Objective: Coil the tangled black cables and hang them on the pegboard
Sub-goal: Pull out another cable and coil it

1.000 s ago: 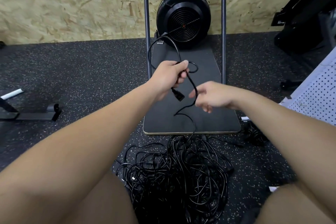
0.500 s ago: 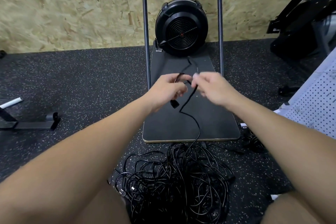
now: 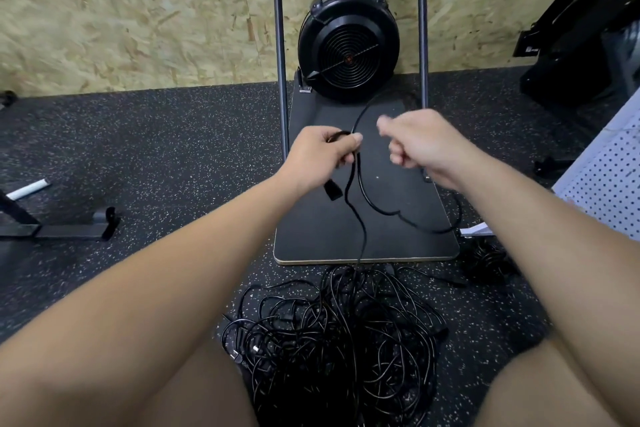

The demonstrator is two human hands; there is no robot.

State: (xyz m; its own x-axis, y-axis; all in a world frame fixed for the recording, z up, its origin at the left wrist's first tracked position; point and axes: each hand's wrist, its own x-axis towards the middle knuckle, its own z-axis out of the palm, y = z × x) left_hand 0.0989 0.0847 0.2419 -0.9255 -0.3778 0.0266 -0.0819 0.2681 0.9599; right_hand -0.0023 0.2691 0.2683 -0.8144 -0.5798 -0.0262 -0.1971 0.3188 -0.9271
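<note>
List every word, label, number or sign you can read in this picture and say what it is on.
No text here can be read.
Black equipment at the right: a small pale label on it, too blurred to read.
Fan housing: an orange mark at its hub, too small to tell.
Pegboard, cables: no print visible.

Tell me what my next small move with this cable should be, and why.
Probably bring the right hand back to the left hand to lay in another loop. The left hand grips the cable with its plug dangling, and the rest still trails down into the tangled pile.
</note>
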